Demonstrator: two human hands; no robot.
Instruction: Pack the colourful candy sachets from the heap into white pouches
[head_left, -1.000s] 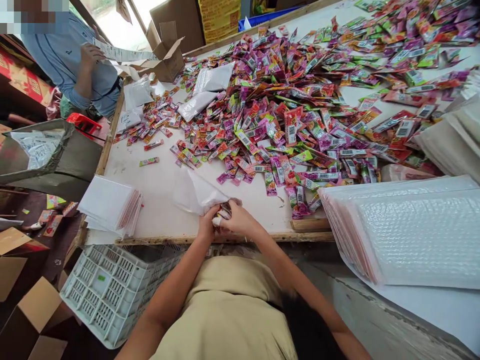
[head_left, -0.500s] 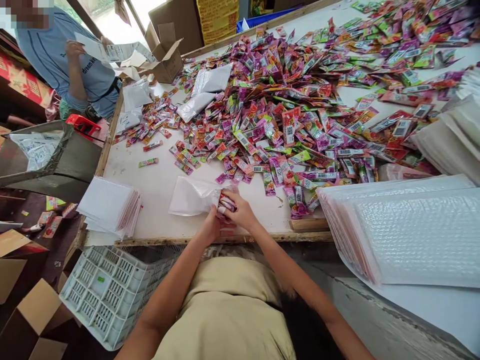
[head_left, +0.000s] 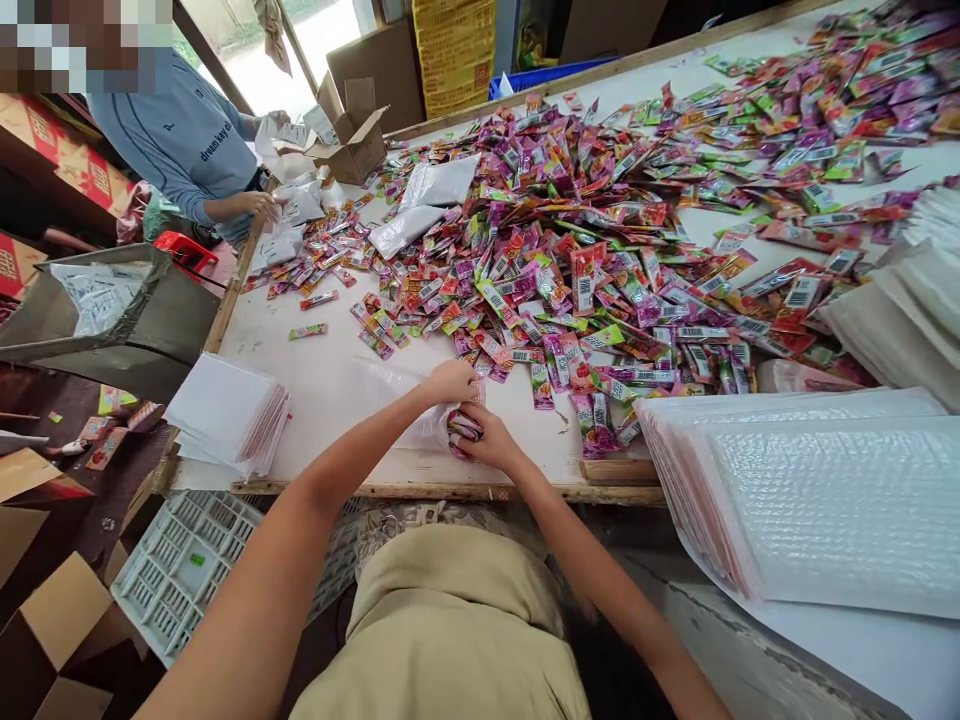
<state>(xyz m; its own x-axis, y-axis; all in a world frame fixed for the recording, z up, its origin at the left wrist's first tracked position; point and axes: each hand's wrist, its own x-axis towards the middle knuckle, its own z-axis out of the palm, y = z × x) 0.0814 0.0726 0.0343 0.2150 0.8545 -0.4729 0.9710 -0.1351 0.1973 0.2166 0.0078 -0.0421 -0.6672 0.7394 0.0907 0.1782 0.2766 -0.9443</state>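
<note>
A whitish, see-through plastic bag (head_left: 375, 385) lies flat on the table in front of me, its mouth toward the right. My left hand (head_left: 452, 382) reaches across the bag with fingers closed at the far edge of its mouth. Gathered in my right hand (head_left: 489, 437) is a bunch of small snack packets (head_left: 464, 427), held at the bag's mouth. My forearm covers part of the bag, so how far the packets sit inside it cannot be made out. Just beyond my hands spreads a big heap of colourful snack packets (head_left: 540, 270).
White padded mailers are stacked at left (head_left: 221, 410) and right (head_left: 832, 500). Two filled white pouches (head_left: 439, 183) lie on the heap. A person in blue (head_left: 187, 150) stands by an open carton (head_left: 356, 140). A white plastic crate (head_left: 180, 570) sits below the table edge.
My left hand has moved from the near side of the bag's mouth to its far side. The bunch in my right hand has turned. The person in blue has lowered the paper.
</note>
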